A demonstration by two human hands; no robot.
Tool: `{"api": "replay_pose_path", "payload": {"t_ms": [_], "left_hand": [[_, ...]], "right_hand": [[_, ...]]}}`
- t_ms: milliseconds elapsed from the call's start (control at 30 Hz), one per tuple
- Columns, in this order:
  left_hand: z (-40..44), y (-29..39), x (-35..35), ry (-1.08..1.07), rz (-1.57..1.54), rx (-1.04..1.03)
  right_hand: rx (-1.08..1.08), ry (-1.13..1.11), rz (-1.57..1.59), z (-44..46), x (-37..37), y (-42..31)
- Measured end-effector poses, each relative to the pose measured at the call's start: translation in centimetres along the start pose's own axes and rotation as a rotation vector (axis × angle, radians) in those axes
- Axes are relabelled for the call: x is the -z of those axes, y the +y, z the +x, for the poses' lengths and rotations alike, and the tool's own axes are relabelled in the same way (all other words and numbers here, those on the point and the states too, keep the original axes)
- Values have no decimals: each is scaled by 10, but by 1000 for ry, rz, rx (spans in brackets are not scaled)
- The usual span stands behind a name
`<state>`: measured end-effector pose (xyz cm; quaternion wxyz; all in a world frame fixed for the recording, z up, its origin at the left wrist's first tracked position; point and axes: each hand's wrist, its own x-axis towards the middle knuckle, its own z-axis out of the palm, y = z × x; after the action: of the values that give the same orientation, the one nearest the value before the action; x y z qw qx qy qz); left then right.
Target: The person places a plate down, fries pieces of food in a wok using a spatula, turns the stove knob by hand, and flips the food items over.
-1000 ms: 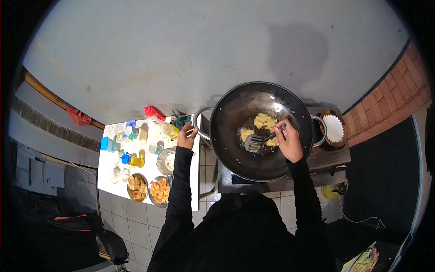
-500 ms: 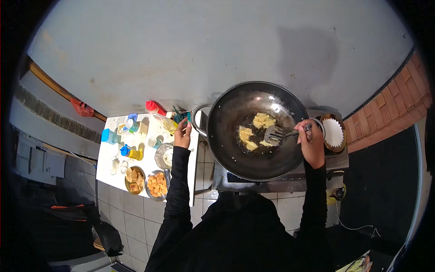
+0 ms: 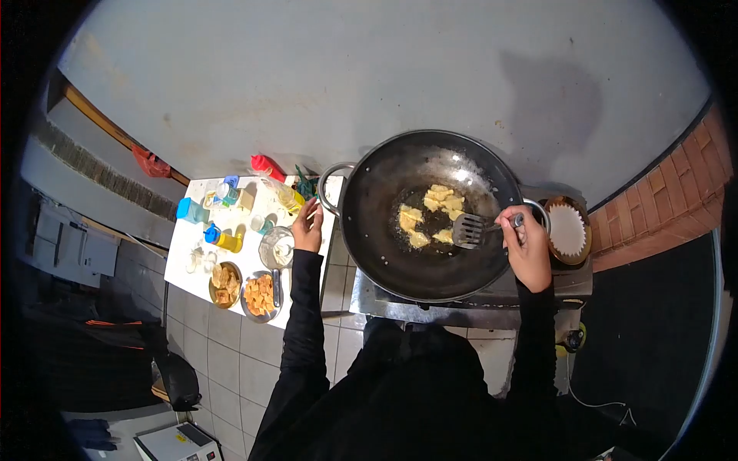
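A large dark wok (image 3: pixel 377 257) sits on the stove with several pale yellow battered pieces (image 3: pixel 442 198) frying on its bottom. My right hand (image 3: pixel 530 257) is closed round the handle of a slotted spatula (image 3: pixel 467 232). The spatula's head lies inside the wok, just right of the nearest pieces. My left hand (image 3: pixel 307 229) is beside the wok's left loop handle (image 3: pixel 326 190), fingers apart and holding nothing. Its fingertips are close to that handle; whether they touch it I cannot tell.
On the white table (image 3: pixel 183 250) at left stand a plate of orange-brown cubes (image 3: pixel 259 293), a bowl of fried pieces (image 3: pixel 224 284), a glass bowl (image 3: pixel 275 247), a yellow bottle (image 3: pixel 225 240) and a red bottle (image 3: pixel 266 166). A paper-lined basket (image 3: pixel 567 230) stands right of the wok.
The spatula head has shifted slightly right and toward me, away from the piece it partly covered. My left hand remains near the wok's handle. The whole view has shifted a little.
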<state>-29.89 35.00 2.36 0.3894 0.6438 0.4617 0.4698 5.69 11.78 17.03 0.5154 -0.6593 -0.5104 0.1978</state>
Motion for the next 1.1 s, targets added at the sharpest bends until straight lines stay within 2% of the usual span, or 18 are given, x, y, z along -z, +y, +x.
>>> {"api": "replay_pose_path", "payload": {"t_ms": [200,333,533,667,733,900,1100], "left_hand": [[-18,2,5,46,-18,-22],[-27,8,13,44,-73,57],[-34,34,17,73,-103,114],[-36,35,18,65,-129,81],[-36,38,17,67,-145,86],[-40,42,17,50,-184,107],[-44,42,17,39,-216,91]], "right_hand": [[46,-75,14,1,-6,1],[84,-77,-5,6,2,-3],[102,-106,-202,9,14,-10],[100,-118,-218,6,7,2],[212,-46,-186,7,1,11],[77,-63,-115,0,-7,24],[92,-3,-22,-7,-14,30]]}}
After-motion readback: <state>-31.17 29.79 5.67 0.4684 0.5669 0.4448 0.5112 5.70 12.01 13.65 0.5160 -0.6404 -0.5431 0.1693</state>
